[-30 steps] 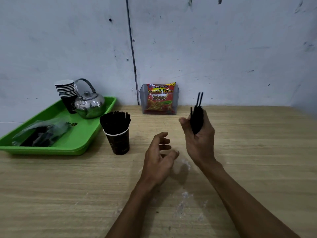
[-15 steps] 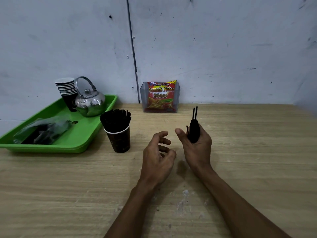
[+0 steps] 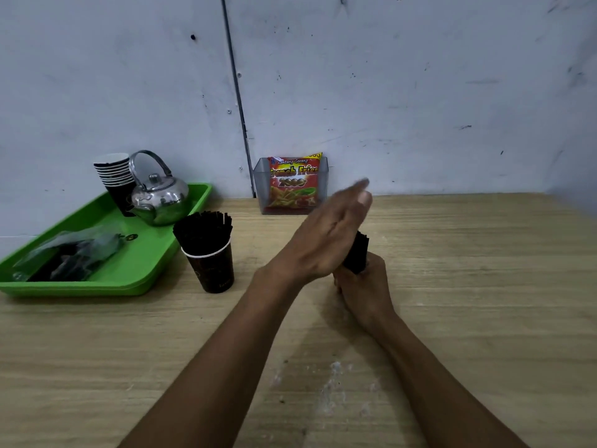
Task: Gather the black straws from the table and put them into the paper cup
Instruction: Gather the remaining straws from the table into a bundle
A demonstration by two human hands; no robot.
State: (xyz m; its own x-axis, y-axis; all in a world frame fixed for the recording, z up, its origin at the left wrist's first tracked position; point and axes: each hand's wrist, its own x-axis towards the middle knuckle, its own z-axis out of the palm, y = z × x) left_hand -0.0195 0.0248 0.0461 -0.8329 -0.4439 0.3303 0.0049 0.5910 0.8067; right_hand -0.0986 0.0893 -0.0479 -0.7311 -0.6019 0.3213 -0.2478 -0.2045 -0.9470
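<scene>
My right hand (image 3: 366, 287) grips a bundle of black straws (image 3: 357, 253) upright near the table's middle, its lower end hidden in my fist. My left hand (image 3: 326, 240) lies flat with straight fingers over the bundle's top, covering part of it; the fingertips are blurred. A dark paper cup (image 3: 211, 265) with a white rim stands to the left, packed with many black straws (image 3: 202, 232) that fan out above it.
A green tray (image 3: 139, 273) at the left holds a steel kettle (image 3: 160, 198), a stack of paper cups (image 3: 116, 176) and a plastic bag (image 3: 69, 258) of dark items. A clear holder with a snack packet (image 3: 294, 184) stands against the wall.
My right hand has lowered the bundle toward the table. My left hand rose from the table and came over the top of the straws; the two taller straws no longer stick out.
</scene>
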